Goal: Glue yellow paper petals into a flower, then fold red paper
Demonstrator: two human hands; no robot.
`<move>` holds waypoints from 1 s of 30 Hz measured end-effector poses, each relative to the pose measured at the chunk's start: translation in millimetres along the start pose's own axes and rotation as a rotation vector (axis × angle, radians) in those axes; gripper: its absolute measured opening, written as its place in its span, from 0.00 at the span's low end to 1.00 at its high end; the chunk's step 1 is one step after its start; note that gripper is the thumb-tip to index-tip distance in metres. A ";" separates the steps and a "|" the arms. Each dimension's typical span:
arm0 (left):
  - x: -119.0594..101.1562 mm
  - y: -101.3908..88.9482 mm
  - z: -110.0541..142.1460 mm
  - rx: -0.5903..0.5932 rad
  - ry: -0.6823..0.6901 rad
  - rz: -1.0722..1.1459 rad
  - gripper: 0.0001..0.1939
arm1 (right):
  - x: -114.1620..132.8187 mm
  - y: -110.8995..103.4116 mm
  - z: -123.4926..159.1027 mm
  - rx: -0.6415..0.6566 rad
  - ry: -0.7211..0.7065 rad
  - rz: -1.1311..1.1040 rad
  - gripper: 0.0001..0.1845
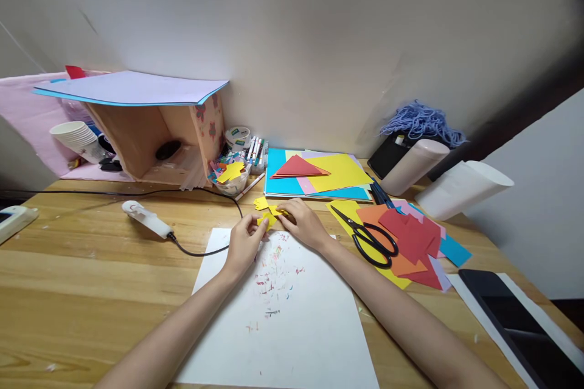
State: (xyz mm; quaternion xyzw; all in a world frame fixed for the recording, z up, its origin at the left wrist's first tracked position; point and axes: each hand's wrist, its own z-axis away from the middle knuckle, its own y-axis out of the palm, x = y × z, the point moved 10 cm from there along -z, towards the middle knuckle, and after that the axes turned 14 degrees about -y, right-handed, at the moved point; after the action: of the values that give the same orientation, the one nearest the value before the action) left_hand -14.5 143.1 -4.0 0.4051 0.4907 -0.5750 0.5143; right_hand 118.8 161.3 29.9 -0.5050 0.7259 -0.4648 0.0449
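2 forearms (387,304), R hand (298,223) w/ yel. paper (275,211), long axis ~crosswise

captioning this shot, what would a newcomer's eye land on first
Probably the small yellow paper pieces near the centre, one held in the left hand, the right hand touching another, by the white sheet's far edge. To their right, black-handled scissors lie on coloured paper. A blue-violet yarn tangle stands out at the back right.

Hands (301,223) nr e/o; arms (387,310) fwd
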 end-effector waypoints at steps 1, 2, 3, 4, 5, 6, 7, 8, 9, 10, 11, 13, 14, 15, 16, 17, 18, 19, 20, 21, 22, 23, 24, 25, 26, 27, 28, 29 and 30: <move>0.2 -0.1 0.2 -0.002 -0.003 0.000 0.14 | -1.0 -0.7 0.3 -0.004 0.012 -0.010 0.08; 0.5 -0.1 0.3 -0.003 -0.006 -0.003 0.14 | -2.3 -1.2 0.8 -0.008 0.023 -0.021 0.08; 0.8 -0.2 0.3 -0.005 -0.008 -0.005 0.14 | -3.3 -1.2 1.3 -0.009 0.031 -0.032 0.09; 1.2 0.0 0.2 -0.005 -0.010 -0.006 0.14 | -3.9 -1.0 1.7 -0.008 0.033 -0.039 0.09; 1.6 0.1 0.0 -0.004 -0.013 -0.005 0.14 | -3.8 -0.6 2.0 -0.006 0.030 -0.042 0.09; 2.2 0.1 -0.2 -0.004 -0.017 -0.005 0.14 | -3.2 0.0 2.2 -0.001 0.023 -0.040 0.09; 2.8 -0.2 -0.5 -0.007 -0.020 -0.006 0.14 | -2.1 0.6 2.3 0.004 0.013 -0.034 0.09; 3.2 -0.2 -0.8 -0.008 -0.023 -0.008 0.14 | -0.8 1.2 2.2 0.008 0.004 -0.025 0.09; 3.5 -0.4 -1.0 -0.011 -0.024 -0.009 0.14 | 0.4 1.5 2.2 0.011 -0.002 -0.017 0.09; 3.7 -0.6 -1.1 -0.012 -0.024 -0.010 0.14 | 1.4 1.4 2.1 0.010 -0.005 -0.010 0.09; 3.9 -0.7 -1.1 -0.013 -0.024 -0.008 0.14 | 2.0 0.8 1.9 0.006 -0.005 -0.006 0.10; 4.0 -0.8 -0.9 -0.013 -0.023 0.002 0.15 | 1.7 -3.3 1.7 -0.028 0.009 -0.006 0.11; 4.1 -0.9 -0.7 -0.013 -0.023 0.008 0.15 | 0.8 -6.8 1.7 -0.057 0.021 -0.011 0.11; 4.1 -0.9 -0.5 -0.013 -0.024 0.012 0.15 | -0.3 -10.6 2.0 -0.091 0.034 -0.019 0.11; 4.2 -0.9 -0.5 -0.013 -0.025 0.014 0.15 | -1.8 -14.8 2.5 -0.130 0.050 -0.030 0.11; 4.2 -0.8 -0.5 -0.013 -0.026 0.012 0.15 | -3.9 -19.0 3.6 -0.169 0.070 -0.042 0.11; 4.4 -0.5 -0.6 -0.011 -0.028 0.009 0.15 | -6.6 -23.1 5.2 -0.212 0.096 -0.054 0.11; 4.6 -0.3 -0.8 -0.010 -0.029 0.004 0.15 | -10.0 -26.8 7.5 -0.255 0.128 -0.069 0.10; 4.8 -0.2 -1.0 -0.011 -0.030 -0.001 0.15 | -14.1 -29.8 10.5 -0.299 0.164 -0.092 0.10; 5.1 0.0 -1.3 -0.010 -0.031 -0.006 0.15 | -18.7 -31.5 13.8 -0.339 0.204 -0.129 0.10; 5.5 0.2 -1.5 -0.009 -0.032 -0.008 0.14 | -23.7 -31.6 17.2 -0.375 0.246 -0.184 0.10; 5.8 0.3 -1.7 -0.008 -0.034 -0.005 0.14 | -28.9 -29.7 20.4 -0.401 0.289 -0.256 0.10; 6.1 0.2 -1.7 -0.008 -0.034 0.001 0.14 | -33.6 -26.2 23.1 -0.420 0.330 -0.341 0.11; 6.2 0.0 -1.8 -0.008 -0.034 0.008 0.14 | -37.4 -21.9 25.1 -0.431 0.368 -0.429 0.13; 6.2 -0.3 -1.8 -0.010 -0.034 0.018 0.13 | -39.9 -17.7 26.3 -0.438 0.397 -0.508 0.14; 6.1 -0.9 -1.9 -0.013 -0.034 0.028 0.13 | -40.7 -13.9 26.5 -0.437 0.416 -0.575 0.15; 6.0 -1.3 -2.0 -0.016 -0.034 0.039 0.13 | -40.1 -10.8 25.9 -0.429 0.426 -0.630 0.15; 5.9 -1.7 -2.2 -0.018 -0.036 0.051 0.13 | -38.5 -7.3 24.7 -0.409 0.434 -0.678 0.14; 5.9 -2.0 -2.5 -0.020 -0.039 0.064 0.13 | -36.2 -2.6 23.5 -0.374 0.445 -0.728 0.13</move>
State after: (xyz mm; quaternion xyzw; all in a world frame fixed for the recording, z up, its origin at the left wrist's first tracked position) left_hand -17.4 144.4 -9.9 0.4043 0.4730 -0.5611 0.5459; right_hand 150.8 174.4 3.8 -0.6143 0.5649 -0.4084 -0.3698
